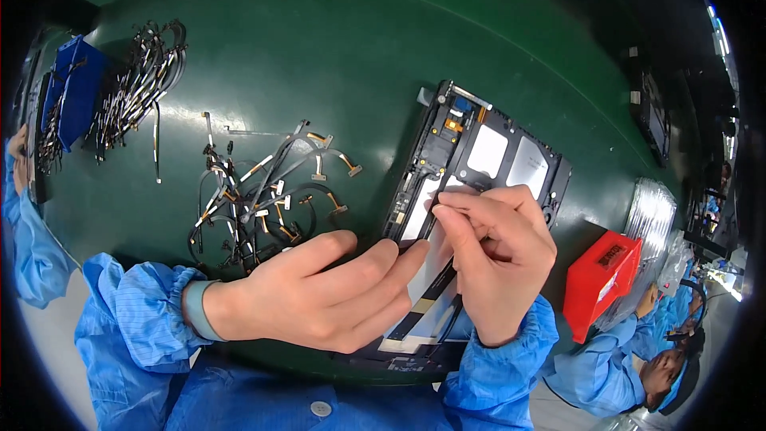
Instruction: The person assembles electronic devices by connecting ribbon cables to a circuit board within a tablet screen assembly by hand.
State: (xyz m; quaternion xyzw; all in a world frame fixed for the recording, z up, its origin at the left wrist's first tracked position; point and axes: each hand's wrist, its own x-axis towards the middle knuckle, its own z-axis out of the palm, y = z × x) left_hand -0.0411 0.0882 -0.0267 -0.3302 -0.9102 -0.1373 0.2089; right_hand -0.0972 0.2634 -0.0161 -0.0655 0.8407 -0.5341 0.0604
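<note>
A flat black electronic device point(488, 152), opened up with silver panels and small boards showing, lies slanted in front of me. My right hand point(503, 259) is over its middle, thumb and forefinger pinched on a thin black ribbon cable point(431, 219). The far part of that cable is hidden by the fingers. My left hand point(319, 291) reaches across from the left, its fingers stretched out and their tips by the near left edge of the device. Nothing shows in the left hand; its underside is hidden. A wide black strip point(415, 315) runs on the device below my right hand.
Left of the device lies a loose tangle of ribbon cables point(267, 191). Farther left are a bundle of similar cables point(144, 80) and a blue bin point(78, 92). At right stand a red bin point(598, 279) and clear plastic trays point(648, 215). Co-workers in blue sleeves point(598, 375) sit at both sides.
</note>
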